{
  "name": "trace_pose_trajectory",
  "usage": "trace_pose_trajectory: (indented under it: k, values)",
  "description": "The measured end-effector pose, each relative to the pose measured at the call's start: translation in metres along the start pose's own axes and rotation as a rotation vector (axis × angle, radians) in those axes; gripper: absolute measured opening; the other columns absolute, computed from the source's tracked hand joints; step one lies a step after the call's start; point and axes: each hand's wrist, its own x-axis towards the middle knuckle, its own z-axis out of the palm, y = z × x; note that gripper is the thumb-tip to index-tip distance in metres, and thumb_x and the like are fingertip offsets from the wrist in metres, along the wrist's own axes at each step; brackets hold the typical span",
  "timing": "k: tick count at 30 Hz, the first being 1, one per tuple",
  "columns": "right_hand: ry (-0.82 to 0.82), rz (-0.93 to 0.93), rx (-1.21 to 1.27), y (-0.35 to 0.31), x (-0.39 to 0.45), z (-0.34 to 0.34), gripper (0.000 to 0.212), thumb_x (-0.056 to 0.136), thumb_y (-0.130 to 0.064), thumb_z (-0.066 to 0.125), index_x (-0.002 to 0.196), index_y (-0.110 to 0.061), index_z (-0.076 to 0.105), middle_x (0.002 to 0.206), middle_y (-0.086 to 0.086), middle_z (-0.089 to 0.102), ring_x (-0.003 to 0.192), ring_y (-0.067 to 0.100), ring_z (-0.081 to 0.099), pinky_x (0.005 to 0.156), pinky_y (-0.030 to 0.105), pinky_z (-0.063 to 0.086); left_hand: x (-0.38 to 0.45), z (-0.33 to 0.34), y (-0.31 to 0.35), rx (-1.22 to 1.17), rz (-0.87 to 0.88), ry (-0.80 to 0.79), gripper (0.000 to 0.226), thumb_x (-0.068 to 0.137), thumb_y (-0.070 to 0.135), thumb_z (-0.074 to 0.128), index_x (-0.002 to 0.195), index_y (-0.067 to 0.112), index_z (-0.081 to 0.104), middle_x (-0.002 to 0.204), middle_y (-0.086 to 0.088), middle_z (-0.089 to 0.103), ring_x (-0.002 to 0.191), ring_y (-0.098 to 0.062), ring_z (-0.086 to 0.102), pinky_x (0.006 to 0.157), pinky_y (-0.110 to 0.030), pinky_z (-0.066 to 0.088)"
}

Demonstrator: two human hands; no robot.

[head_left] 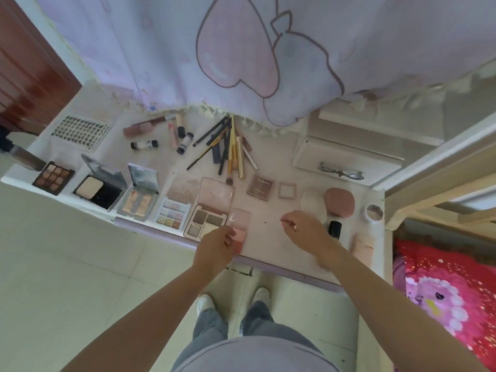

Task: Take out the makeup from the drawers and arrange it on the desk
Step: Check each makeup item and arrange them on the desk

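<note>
Your left hand [217, 247] has its fingers curled around the near end of a small pink blush compact [239, 226], which lies open at the front edge of the table [268, 237] with its clear lid tipped back. Take that compact as your landmark. Just to its left, touching or nearly so, sits an open four-pan eyeshadow palette [208, 222], and further left along the same edge runs a row of opened palettes and a powder compact [98, 187]. Beyond the compact, toward the curtain, lies a loose bundle of brushes and pencils [228, 146]. To its right your right hand [303, 232] hovers over bare tabletop, fingers lightly pinched; whether they hold anything I cannot tell. Further right stand a black-capped bottle [335, 229] and a rounded pink case [339, 201].

The main risk is the edge. The compact's near end sits right at the lip, so if you nudge it toward yourself or let go while it overhangs, it may tip to the floor. Sliding it left could shove the four-pan palette and disturb the row. Its hinged lid may also flop shut if you lift by the base alone. Your right forearm passes close to the black-capped bottle, and a sweep rightward would likely topple it.
</note>
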Motion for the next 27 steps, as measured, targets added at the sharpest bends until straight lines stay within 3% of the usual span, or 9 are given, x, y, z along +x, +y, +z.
trace_pose_trajectory:
  k: [3,6,9,12,14,17,22,25,27]
  values:
    - [0.069,0.175,-0.020,0.034,-0.023,-0.020,0.023,0.091,-0.014,0.046,0.100,-0.003,0.064,0.101,0.012,0.066,0.093,0.026,0.059,0.076,0.029,0.041,0.007,0.017,0.024,0.154,0.165,-0.130,0.021,0.086,0.015,0.054,0.107,0.014,0.057,0.080,0.006,0.056,0.076,-0.009,0.050,0.068,-0.014,0.035]
    - [0.153,0.365,0.024,0.065,-0.039,-0.035,0.020,0.089,-0.012,0.050,0.099,-0.002,0.063,0.101,0.014,0.066,0.094,0.028,0.059,0.076,0.028,0.039,0.016,0.042,0.047,0.274,0.289,-0.225,0.029,0.089,0.020,0.049,0.117,0.015,0.052,0.112,-0.001,0.058,0.103,-0.015,0.053,0.084,-0.020,0.039]
    - [0.178,0.445,0.094,0.085,-0.042,-0.038,0.022,0.088,-0.017,0.055,0.106,-0.006,0.061,0.108,0.009,0.065,0.098,0.022,0.058,0.075,0.020,0.035,0.023,0.071,0.057,0.484,0.390,-0.282,0.039,0.092,0.023,0.043,0.129,0.010,0.041,0.139,-0.006,0.037,0.128,-0.020,0.033,0.101,-0.029,0.033]
    - [0.143,0.458,0.127,0.093,-0.034,-0.036,0.032,0.087,-0.020,0.055,0.117,-0.008,0.055,0.114,0.008,0.062,0.103,0.021,0.056,0.079,0.021,0.036,0.022,0.093,0.055,0.627,0.403,-0.296,0.054,0.094,0.029,0.037,0.141,0.007,0.022,0.153,-0.008,0.010,0.142,-0.021,0.008,0.115,-0.031,0.011]
    - [0.123,0.487,0.158,0.095,-0.029,-0.035,0.039,0.087,-0.024,0.056,0.122,-0.009,0.050,0.115,0.010,0.059,0.105,0.023,0.055,0.079,0.023,0.036,0.019,0.099,0.051,0.666,0.392,-0.283,0.058,0.095,0.032,0.032,0.144,0.007,0.011,0.155,-0.009,0.002,0.143,-0.022,0.000,0.116,-0.033,0.001]
    - [0.066,0.518,0.162,0.095,-0.020,-0.034,0.042,0.088,-0.028,0.055,0.123,-0.007,0.046,0.114,0.012,0.059,0.103,0.026,0.055,0.076,0.026,0.037,0.018,0.099,0.047,0.688,0.402,-0.266,0.058,0.096,0.033,0.028,0.145,0.009,0.008,0.155,-0.008,0.000,0.143,-0.021,-0.001,0.116,-0.033,0.000]
    - [0.001,0.517,0.118,0.095,-0.004,-0.034,0.033,0.087,-0.027,0.054,0.110,-0.003,0.053,0.105,0.012,0.060,0.096,0.026,0.056,0.065,0.027,0.036,0.016,0.099,0.047,0.687,0.363,-0.312,0.059,0.096,0.032,0.029,0.145,0.010,0.005,0.155,-0.007,-0.004,0.143,-0.020,-0.004,0.115,-0.032,-0.002]
    - [-0.022,0.473,0.099,0.091,0.000,-0.039,0.022,0.084,-0.023,0.057,0.093,-0.003,0.058,0.082,0.005,0.059,0.082,0.025,0.055,0.051,0.023,0.031,0.018,0.094,0.052,0.664,0.344,-0.359,0.062,0.095,0.034,0.034,0.145,0.011,0.007,0.155,-0.005,-0.004,0.143,-0.019,-0.005,0.116,-0.032,-0.001]
    - [-0.017,0.445,0.094,0.088,-0.002,-0.045,0.022,0.082,-0.020,0.059,0.094,-0.002,0.061,0.087,0.008,0.063,0.084,0.025,0.057,0.056,0.025,0.034,0.018,0.089,0.055,0.588,0.314,-0.386,0.061,0.094,0.036,0.038,0.145,0.012,0.013,0.156,-0.003,-0.001,0.143,-0.017,-0.003,0.115,-0.031,0.000]
